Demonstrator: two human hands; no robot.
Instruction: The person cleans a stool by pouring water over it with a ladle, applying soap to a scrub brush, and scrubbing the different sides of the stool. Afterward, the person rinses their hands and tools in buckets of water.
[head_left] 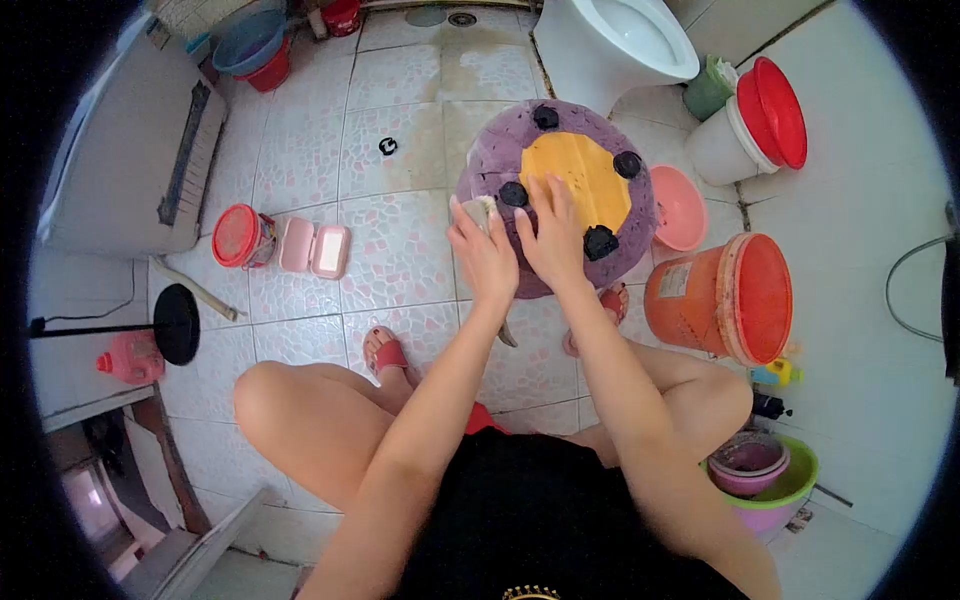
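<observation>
A round purple plush stool [483, 150] lies upside down on the floor, its yellow base panel [600, 190] and several black feet [600, 242] facing up. My left hand [488, 255] is closed on a pale grey-beige brush [476, 212] at the stool's near left side. Whitish bristles show at its edge, and what looks like its handle [507, 334] sticks out below; the fingers hide the rest. My right hand [554, 232] rests flat with outstretched fingers on the stool's underside, touching the yellow panel between two feet, and holds nothing.
An orange bucket [690, 292] and a pink basin [680, 205] stand right of the stool. Beyond it is a toilet [600, 50]. To the left are a red-lidded tub [238, 238], an open pink case [312, 250] and a black ring-shaped piece [388, 147] on the tiles.
</observation>
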